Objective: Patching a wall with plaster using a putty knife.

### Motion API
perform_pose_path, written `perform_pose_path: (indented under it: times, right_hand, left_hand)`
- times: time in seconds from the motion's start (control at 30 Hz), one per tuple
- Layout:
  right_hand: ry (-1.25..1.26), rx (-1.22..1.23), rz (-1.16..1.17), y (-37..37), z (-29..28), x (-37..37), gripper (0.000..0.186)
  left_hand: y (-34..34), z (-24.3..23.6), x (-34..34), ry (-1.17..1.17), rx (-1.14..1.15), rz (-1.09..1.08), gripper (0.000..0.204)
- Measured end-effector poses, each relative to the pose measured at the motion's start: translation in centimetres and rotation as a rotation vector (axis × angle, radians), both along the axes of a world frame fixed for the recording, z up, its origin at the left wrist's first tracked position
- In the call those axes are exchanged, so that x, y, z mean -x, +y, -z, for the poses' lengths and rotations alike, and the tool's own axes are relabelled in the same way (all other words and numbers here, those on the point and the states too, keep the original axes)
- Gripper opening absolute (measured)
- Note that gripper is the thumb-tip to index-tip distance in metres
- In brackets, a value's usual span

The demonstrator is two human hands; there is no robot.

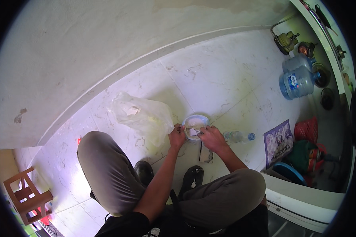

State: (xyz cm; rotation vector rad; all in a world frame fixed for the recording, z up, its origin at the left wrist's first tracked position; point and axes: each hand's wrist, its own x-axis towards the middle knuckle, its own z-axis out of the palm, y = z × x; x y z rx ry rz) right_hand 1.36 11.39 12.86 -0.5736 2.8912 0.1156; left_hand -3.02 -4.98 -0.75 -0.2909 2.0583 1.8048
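A: Grip of the right hand [212, 138]?
B: Closed on a small flat tool [193, 132]; its blade lay over the inside of the bowl [205, 118].
A: And the left hand [177, 136]?
B: Fingers at the bowl's left rim. Whether they were pinched on it, I could not tell.
A: Position of the bowl?
B: On the tiled floor [221, 85], ahead of the shoes, with pale matter inside.
A: Surroundings?
B: Translucent plastic bag [146, 114] just left of the bowl; clear bottle [237, 136] on its side to the right; dark-edged flat piece [205, 154] on the floor, nearer the person.
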Motion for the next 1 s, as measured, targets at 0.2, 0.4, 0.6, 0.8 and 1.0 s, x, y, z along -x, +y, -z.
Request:
perform_pose_path:
  times: [0.2, 0.4, 0.6, 0.8, 1.0]
  right_hand:
    - [-0.078, -0.152, 0.029, 1.7, 2.1, 0.7, 0.02]
    - [0.465, 0.192, -0.151, 2.8, 2.7, 0.8, 0.011]
    - [-0.018, -0.054, 0.086, 2.7, 2.2, 2.1, 0.016]
    - [-0.051, 0.143, 0.401, 1.2, -0.1, 0.6, 0.022]
    - [-0.116, 0.225, 0.548, -2.1, 1.2, -2.5, 0.028]
  left_hand:
    - [0.0, 0.3, -0.1, 0.011, -0.029, -0.025, 0.028]
    - [0.3, 0.0, -0.1, 0.017, -0.011, 0.018, 0.028]
    - [0.1, 1.3, -0.1, 0.039, -0.036, -0.048, 0.027]
    - [0.9, -0.8, -0.8, 0.115, -0.065, -0.105, 0.018]
    - [0.8, -1.3, -1.2, 0.318, 0.05, -0.11, 0.018]
